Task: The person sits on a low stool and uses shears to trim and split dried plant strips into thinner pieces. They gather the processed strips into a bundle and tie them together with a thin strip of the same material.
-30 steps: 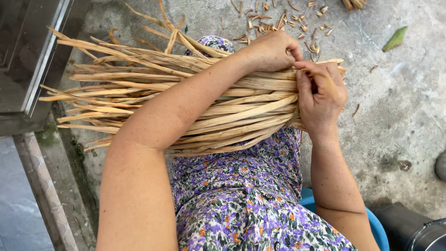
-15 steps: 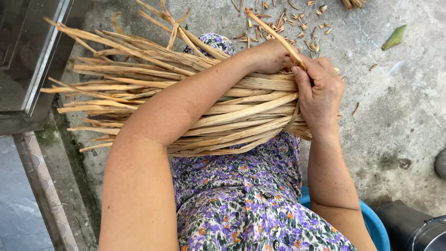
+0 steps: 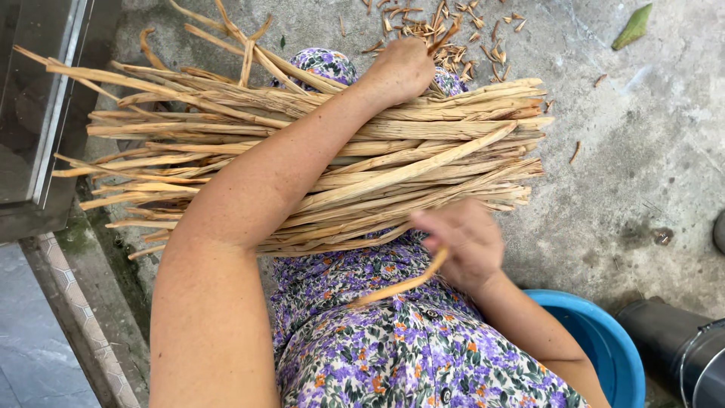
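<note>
A thick bundle of dried tan plant strips (image 3: pixel 317 159) lies across my lap on a purple floral garment (image 3: pixel 393 347). My left arm stretches over the bundle, and my left hand (image 3: pixel 404 68) is closed at its far edge, gripping the strips there. My right hand (image 3: pixel 464 245) sits at the near edge of the bundle, blurred, pinching a single loose strip (image 3: pixel 396 285) that points down toward my lap.
Small cut strip pieces (image 3: pixel 453 30) lie scattered on the concrete floor beyond the bundle. A green leaf (image 3: pixel 633 26) lies at the top right. A blue basin (image 3: pixel 604 340) and a dark metal container (image 3: pixel 683 347) stand at the lower right. A glass-and-metal frame (image 3: pixel 45 113) is at left.
My right hand came away from the bundle's far right end and dropped to its near edge, drawing one strip out. My left hand stayed on the far side.
</note>
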